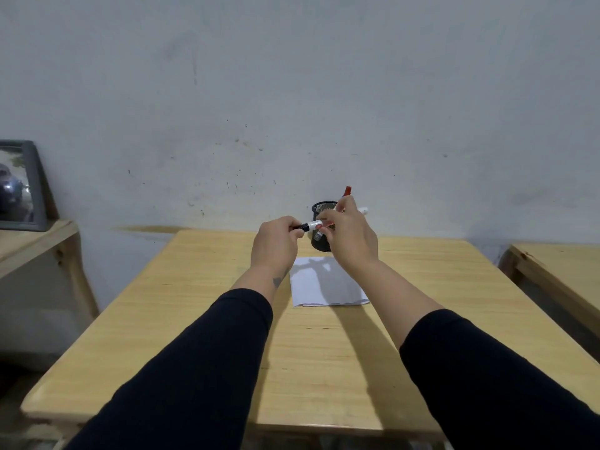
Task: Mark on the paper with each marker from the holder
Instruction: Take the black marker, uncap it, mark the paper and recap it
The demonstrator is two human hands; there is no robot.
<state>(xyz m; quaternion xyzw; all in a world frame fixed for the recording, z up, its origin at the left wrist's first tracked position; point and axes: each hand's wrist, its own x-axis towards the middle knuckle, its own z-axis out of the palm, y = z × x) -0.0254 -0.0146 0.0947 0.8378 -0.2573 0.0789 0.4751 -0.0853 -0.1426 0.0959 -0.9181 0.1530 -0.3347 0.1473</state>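
A white marker with a black cap (310, 225) lies level in the air between both hands, above the far end of the paper. My left hand (275, 244) pinches the black cap end. My right hand (349, 235) grips the white barrel. Behind the hands stands a black mesh holder (321, 209) with a red-capped marker (347, 190) sticking up from it; a white marker end (363, 210) shows past my right hand. The white paper (319, 284) lies flat on the wooden table (194, 303), just in front of the holder, partly shaded by my arms.
A framed picture (19, 186) leans on a lower wooden shelf at the left. A second wooden table (561, 264) stands to the right across a narrow gap. A grey wall runs right behind the holder.
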